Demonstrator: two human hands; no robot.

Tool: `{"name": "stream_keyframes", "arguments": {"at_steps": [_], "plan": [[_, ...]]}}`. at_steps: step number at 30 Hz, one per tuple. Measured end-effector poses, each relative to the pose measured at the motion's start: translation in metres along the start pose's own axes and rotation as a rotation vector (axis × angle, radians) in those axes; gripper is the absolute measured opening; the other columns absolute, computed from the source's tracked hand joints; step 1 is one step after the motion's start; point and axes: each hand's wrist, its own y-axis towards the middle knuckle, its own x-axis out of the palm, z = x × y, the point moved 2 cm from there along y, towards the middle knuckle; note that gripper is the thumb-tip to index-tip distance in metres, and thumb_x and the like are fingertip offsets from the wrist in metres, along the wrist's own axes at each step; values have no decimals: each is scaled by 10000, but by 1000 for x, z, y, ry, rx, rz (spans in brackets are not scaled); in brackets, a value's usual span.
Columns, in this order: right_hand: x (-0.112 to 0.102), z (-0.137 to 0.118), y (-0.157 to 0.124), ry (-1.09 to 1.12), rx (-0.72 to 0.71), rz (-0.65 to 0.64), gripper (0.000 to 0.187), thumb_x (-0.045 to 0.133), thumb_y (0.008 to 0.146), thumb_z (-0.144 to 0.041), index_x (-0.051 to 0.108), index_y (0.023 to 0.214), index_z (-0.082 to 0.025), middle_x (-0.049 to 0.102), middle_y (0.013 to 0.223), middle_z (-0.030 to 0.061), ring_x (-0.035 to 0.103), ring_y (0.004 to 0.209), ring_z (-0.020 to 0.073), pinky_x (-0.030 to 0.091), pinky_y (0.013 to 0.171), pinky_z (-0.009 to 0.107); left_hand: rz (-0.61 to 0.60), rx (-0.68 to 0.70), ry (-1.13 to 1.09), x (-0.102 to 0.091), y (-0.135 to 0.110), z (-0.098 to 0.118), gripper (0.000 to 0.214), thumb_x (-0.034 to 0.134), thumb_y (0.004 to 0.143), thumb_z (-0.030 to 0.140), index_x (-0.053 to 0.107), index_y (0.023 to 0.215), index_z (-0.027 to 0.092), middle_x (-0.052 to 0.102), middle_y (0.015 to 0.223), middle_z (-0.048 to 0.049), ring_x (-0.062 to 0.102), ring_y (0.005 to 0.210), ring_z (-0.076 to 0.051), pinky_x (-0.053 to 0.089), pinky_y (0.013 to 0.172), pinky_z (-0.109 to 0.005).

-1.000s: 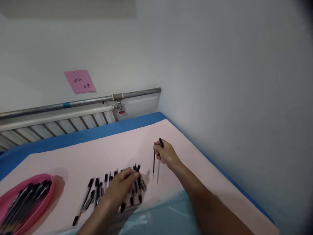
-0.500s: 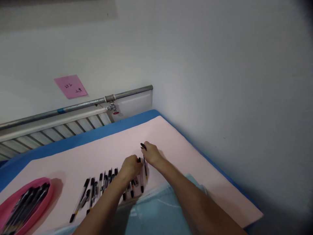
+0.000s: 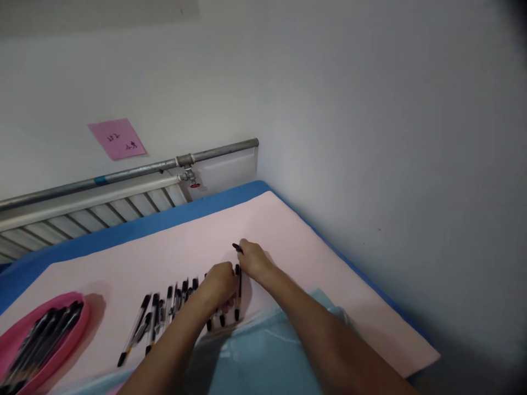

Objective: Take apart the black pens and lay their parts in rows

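A row of several black-capped pens [image 3: 164, 310] lies on the pink sheet [image 3: 173, 258]. My left hand [image 3: 220, 285] rests curled on the right end of that row, fingers closed over the pens there. My right hand [image 3: 253, 260] sits just to its right, pinched around a black pen [image 3: 237, 248] whose cap sticks out above the fingers. Right beside the two hands, another pen [image 3: 237, 293] lies at the row's right end. The fingertips of both hands are partly hidden.
A pink tray [image 3: 61, 351] full of black pens sits at the lower left. A blue table edge [image 3: 135, 227] borders the sheet, with a radiator and metal pipe [image 3: 123, 175] behind. A pink note [image 3: 116, 139] hangs on the wall. Light blue cloth [image 3: 255, 356] lies nearest me.
My right hand moved left from open sheet to the end of the pen row, lowering its pen. My left hand shifted slightly right along the row. The view has tilted a little.
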Motion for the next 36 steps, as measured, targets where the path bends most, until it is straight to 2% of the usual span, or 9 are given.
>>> {"name": "stream_keyframes", "arguments": {"at_steps": [10, 12, 14, 16, 19, 25, 28, 32, 36], "plan": [[-6, -5, -4, -23, -12, -80, 197, 459, 817, -132, 566, 982, -147, 658, 974, 129, 615, 895, 210, 404, 663, 245, -46, -13, -6, 7, 4, -7, 243, 367, 792, 138, 530, 963, 82, 707, 654, -109, 566, 330, -138, 439, 340, -226], [-10, -4, -5, 3, 16, -112, 190, 438, 838, -149, 559, 984, -156, 663, 950, 116, 636, 815, 186, 425, 628, 228, -33, -6, -16, 9, 4, -8, 252, 384, 778, 153, 533, 968, 80, 712, 673, -116, 567, 331, -142, 439, 330, -232], [-14, -2, -7, 33, 61, -168, 196, 418, 851, -159, 547, 998, -159, 672, 875, 101, 638, 633, 153, 438, 541, 217, -18, 5, -24, 11, 4, -7, 254, 408, 777, 202, 549, 948, 79, 713, 678, -126, 571, 339, -152, 443, 325, -242], [-17, 0, -11, 57, 105, -235, 210, 402, 852, -159, 538, 1012, -153, 675, 791, 90, 586, 462, 128, 435, 450, 217, 3, 14, -23, 13, 4, -4, 268, 431, 773, 259, 569, 918, 81, 712, 662, -132, 580, 350, -168, 440, 315, -250], [-22, 1, -18, 71, 158, -324, 231, 411, 828, -140, 544, 1016, -122, 669, 686, 90, 518, 353, 121, 438, 385, 236, 37, 10, -9, 16, 4, -1, 242, 462, 744, 251, 598, 855, 84, 703, 613, -132, 584, 348, -183, 425, 303, -252], [-29, -2, -28, 56, 188, -489, 98, 533, 719, -123, 613, 700, -68, 586, 460, 58, 485, 306, 131, 458, 387, 265, 39, 37, -28, 20, 3, 3, 178, 458, 708, 187, 598, 627, 113, 648, 489, -94, 542, 300, -159, 437, 323, -247], [-29, -3, -32, 62, 165, -541, 128, 526, 717, -123, 604, 628, -76, 544, 402, 34, 486, 310, 128, 455, 387, 249, 36, 57, -55, 20, 3, 2, 201, 456, 715, 208, 575, 571, 134, 600, 434, -54, 523, 287, -142, 429, 315, -231], [-31, -3, -35, 63, 128, -565, 187, 485, 757, -149, 612, 639, -79, 582, 444, 50, 503, 329, 120, 445, 384, 226, 23, 62, -88, 22, 5, -2, 242, 448, 745, 272, 582, 595, 136, 597, 435, -43, 523, 289, -136, 426, 313, -224], [-35, -2, -35, -4, 105, -500, 150, 520, 729, -142, 641, 763, -61, 668, 614, 109, 536, 373, 127, 436, 385, 227, 34, 57, -104, 24, 7, -6, 246, 442, 758, 285, 600, 676, 115, 657, 523, -85, 528, 299, -134, 421, 309, -224]]}}
